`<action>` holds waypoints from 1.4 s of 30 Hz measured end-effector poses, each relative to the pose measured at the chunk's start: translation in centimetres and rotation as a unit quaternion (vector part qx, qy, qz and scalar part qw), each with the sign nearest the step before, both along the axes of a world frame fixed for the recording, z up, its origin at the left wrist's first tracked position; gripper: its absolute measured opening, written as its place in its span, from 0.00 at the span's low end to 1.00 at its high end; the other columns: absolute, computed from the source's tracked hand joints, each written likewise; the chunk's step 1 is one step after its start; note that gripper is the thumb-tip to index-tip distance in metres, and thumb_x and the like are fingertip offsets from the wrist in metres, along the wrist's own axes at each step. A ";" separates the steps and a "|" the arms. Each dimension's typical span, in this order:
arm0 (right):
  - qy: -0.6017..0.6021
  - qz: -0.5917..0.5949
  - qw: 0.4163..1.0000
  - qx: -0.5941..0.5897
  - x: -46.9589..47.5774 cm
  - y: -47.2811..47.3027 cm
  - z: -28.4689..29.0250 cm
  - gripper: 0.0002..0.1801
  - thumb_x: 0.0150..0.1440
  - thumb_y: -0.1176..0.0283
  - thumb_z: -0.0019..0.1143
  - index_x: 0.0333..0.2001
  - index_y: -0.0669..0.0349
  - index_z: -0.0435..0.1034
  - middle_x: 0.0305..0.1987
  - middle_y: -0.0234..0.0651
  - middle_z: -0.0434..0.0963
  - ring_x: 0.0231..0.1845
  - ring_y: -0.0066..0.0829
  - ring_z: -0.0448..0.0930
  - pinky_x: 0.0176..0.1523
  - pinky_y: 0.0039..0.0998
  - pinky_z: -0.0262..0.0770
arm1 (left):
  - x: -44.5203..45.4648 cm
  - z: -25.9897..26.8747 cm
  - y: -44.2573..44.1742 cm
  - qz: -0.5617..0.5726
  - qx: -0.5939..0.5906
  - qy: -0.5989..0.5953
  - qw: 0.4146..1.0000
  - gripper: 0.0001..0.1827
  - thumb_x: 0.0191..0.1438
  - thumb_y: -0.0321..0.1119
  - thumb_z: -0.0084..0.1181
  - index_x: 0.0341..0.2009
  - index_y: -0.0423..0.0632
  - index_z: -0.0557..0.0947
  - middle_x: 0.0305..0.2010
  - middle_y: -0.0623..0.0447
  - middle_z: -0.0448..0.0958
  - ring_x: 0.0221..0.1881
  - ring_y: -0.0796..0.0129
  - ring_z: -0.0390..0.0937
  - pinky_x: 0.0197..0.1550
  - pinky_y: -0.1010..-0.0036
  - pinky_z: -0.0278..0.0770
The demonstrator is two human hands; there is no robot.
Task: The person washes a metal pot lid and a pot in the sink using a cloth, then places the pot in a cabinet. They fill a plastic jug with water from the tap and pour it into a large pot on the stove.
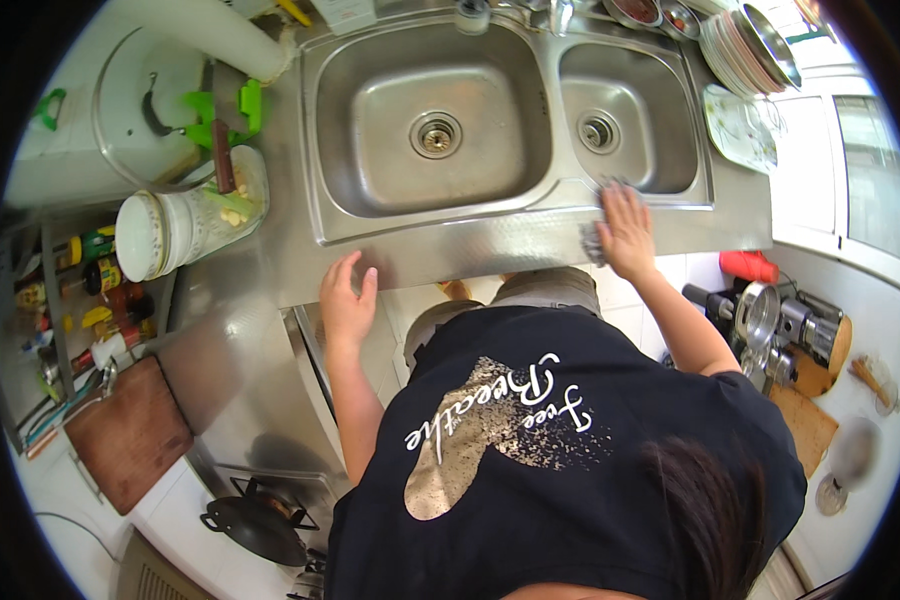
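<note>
My right hand [627,231] lies flat on a grey, crumpled cloth [592,244]. The hand covers most of it, and scraps show by the fingertips and the thumb. It rests on the front rim of the stainless steel double sink [495,214], just before the small right basin [645,150]. Holding nothing, my left hand [343,296] hovers at the front edge of the steel counter [420,259], thumb and fingers apart; whether it touches the metal I cannot tell. The large left basin [375,172] has a drain strainer [436,136] in its floor.
Stacked white bowls [144,236] lie near a glass dish of food pieces at left. A brown-handled knife [223,157] hangs above. Plates [727,52] and metal bowls crowd the back right. A wok [259,525] sits on the stove, near a wooden cutting board [131,435].
</note>
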State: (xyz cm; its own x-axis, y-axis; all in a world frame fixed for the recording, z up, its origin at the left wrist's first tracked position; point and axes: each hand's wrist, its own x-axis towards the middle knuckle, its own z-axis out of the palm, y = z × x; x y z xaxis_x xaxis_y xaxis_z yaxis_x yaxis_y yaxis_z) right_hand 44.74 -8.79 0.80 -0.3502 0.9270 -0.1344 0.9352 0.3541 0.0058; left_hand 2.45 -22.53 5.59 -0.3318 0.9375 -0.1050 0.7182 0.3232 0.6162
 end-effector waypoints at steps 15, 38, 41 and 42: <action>0.214 0.515 0.822 -0.114 -28.0 -2.2 -1.5 0.33 0.57 0.56 0.43 0.63 0.56 0.52 0.68 0.38 0.53 0.70 0.31 0.50 0.69 0.41 0.41 | -2.2 0.0 -3.1 0.078 0.024 0.065 0.995 0.16 0.51 0.34 0.54 0.45 0.43 0.75 0.49 0.45 0.72 0.52 0.53 0.68 0.55 0.65 0.65; 0.193 0.541 0.818 -0.013 -47.2 16.9 -4.8 0.32 0.60 0.49 0.34 0.65 0.49 0.48 0.70 0.31 0.48 0.71 0.30 0.47 0.69 0.42 0.41 | -6.5 0.4 -1.4 0.179 0.058 0.039 0.981 0.11 0.51 0.29 0.53 0.41 0.42 0.77 0.47 0.46 0.73 0.54 0.52 0.68 0.56 0.64 0.64; 0.226 0.444 0.867 -0.020 -48.6 21.3 -5.4 0.31 0.61 0.52 0.33 0.66 0.48 0.46 0.71 0.31 0.46 0.71 0.30 0.44 0.69 0.44 0.42 | -6.5 0.0 -0.9 0.187 0.053 0.024 0.981 0.12 0.50 0.30 0.54 0.41 0.45 0.77 0.48 0.49 0.73 0.55 0.54 0.67 0.59 0.59 0.59; 0.246 0.408 0.878 -0.031 -49.0 22.2 -5.2 0.31 0.61 0.52 0.33 0.66 0.48 0.46 0.71 0.31 0.45 0.71 0.30 0.44 0.69 0.44 0.41 | -6.5 -0.1 -0.8 0.191 0.053 0.018 0.980 0.12 0.49 0.30 0.54 0.41 0.46 0.77 0.48 0.50 0.73 0.55 0.54 0.67 0.60 0.56 0.56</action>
